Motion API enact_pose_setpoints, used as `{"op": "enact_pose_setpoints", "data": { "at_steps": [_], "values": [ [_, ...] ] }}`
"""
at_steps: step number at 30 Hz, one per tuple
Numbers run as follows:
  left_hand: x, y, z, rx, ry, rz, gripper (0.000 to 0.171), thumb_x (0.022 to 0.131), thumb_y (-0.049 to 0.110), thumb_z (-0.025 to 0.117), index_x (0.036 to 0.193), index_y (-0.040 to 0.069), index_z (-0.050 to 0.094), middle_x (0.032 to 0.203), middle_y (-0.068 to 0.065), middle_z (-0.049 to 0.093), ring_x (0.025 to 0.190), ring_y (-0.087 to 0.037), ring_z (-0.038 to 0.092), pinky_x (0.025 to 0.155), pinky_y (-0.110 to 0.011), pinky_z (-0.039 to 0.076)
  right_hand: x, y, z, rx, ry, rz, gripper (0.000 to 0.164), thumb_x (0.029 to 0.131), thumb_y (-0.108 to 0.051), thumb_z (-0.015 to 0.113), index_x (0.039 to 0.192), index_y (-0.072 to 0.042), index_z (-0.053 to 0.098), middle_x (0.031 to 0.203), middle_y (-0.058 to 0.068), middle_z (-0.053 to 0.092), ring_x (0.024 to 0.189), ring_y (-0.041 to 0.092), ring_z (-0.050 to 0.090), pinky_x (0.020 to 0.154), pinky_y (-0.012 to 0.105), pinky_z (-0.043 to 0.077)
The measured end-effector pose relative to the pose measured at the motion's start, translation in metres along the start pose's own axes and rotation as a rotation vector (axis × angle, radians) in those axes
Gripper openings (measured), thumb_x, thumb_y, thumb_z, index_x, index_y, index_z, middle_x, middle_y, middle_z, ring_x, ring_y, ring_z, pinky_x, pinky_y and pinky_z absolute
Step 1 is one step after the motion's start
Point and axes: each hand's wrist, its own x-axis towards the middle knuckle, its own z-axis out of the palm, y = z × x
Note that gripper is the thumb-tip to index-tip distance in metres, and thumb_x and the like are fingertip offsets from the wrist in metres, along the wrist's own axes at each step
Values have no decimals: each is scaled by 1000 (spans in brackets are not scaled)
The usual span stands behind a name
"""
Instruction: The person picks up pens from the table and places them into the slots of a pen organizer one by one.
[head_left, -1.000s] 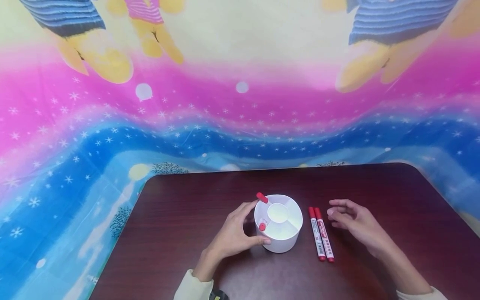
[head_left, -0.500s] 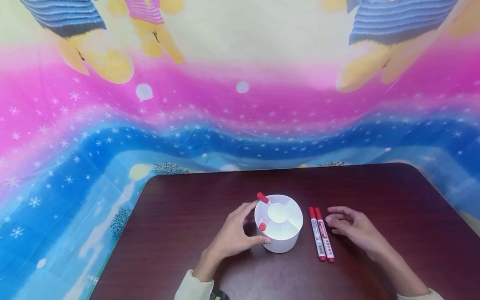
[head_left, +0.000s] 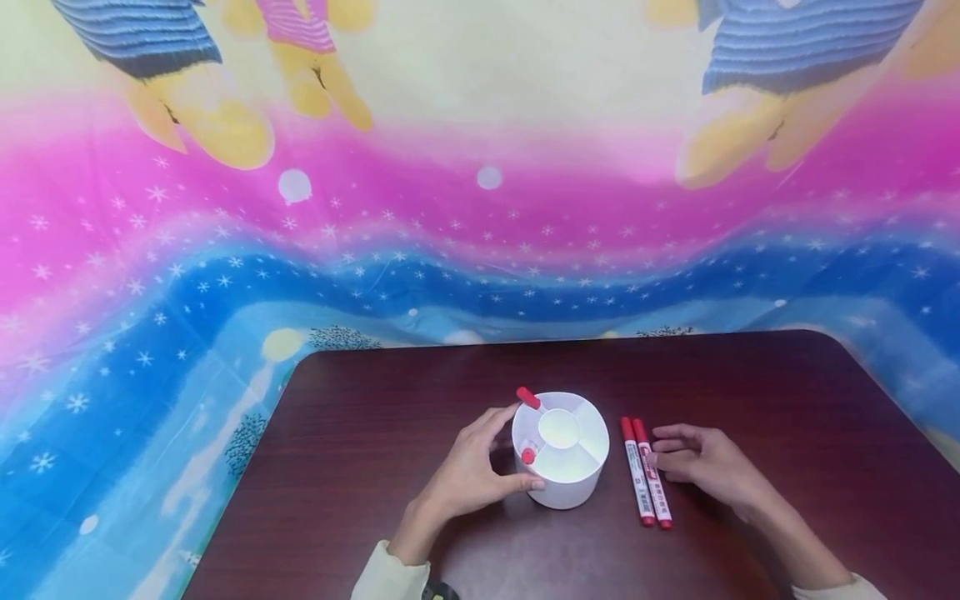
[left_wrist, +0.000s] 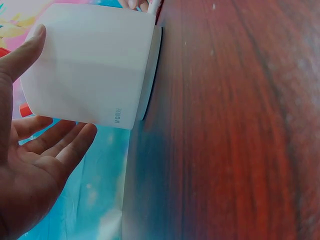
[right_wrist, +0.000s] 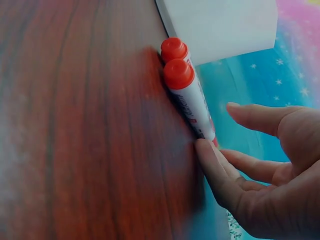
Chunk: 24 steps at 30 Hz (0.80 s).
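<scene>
A white round pen holder (head_left: 567, 493) with divided compartments stands on the table. My left hand (head_left: 474, 467) grips its left side, thumb at the front and fingers farther back. Two red-capped markers stick out of it: one marker (head_left: 528, 397) leans over the back left rim, and another marker (head_left: 528, 456) sits at the front left. Right of the holder, two red-and-white markers, a left one (head_left: 637, 477) and a right one (head_left: 656, 487), lie side by side. Beside the right one is my right hand (head_left: 708, 467); in the right wrist view its fingertips (right_wrist: 204, 150) seem to touch that marker, thumb apart.
The dark red-brown wooden table (head_left: 375, 417) has rounded far corners. Behind it hangs a colourful printed cloth (head_left: 480, 250) that meets the table's back edge. A small black object (head_left: 440, 592) shows beside the left sleeve.
My right hand has moved slightly left, up to the right-hand marker on the table. The left hand keeps its hold on the pen holder. The head view has shifted a little.
</scene>
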Motion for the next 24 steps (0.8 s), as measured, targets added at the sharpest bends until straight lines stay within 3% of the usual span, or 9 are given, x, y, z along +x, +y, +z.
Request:
{"op": "enact_pose_setpoints", "data": {
  "at_steps": [12, 24],
  "values": [
    [1, 1, 1, 10, -6, -1, 101, 77, 36, 99, 162, 23, 47, 145, 6, 62, 130, -13, 65, 107, -24, 57, 7, -6, 6, -111, 46, 3, 64, 89, -15, 88, 139, 13, 60, 114, 19, 73, 90, 20, 74, 72, 35, 68],
    [0, 0, 0, 16, -2, -11, 102, 76, 39, 99, 162, 24, 47, 143, 6, 63, 128, -13, 66, 106, -24, 57, 12, -12, 1, -96, 0, 8, 59, 92, -2, 77, 143, 16, 54, 108, 18, 71, 86, 21, 72, 70, 38, 68]
  ]
}}
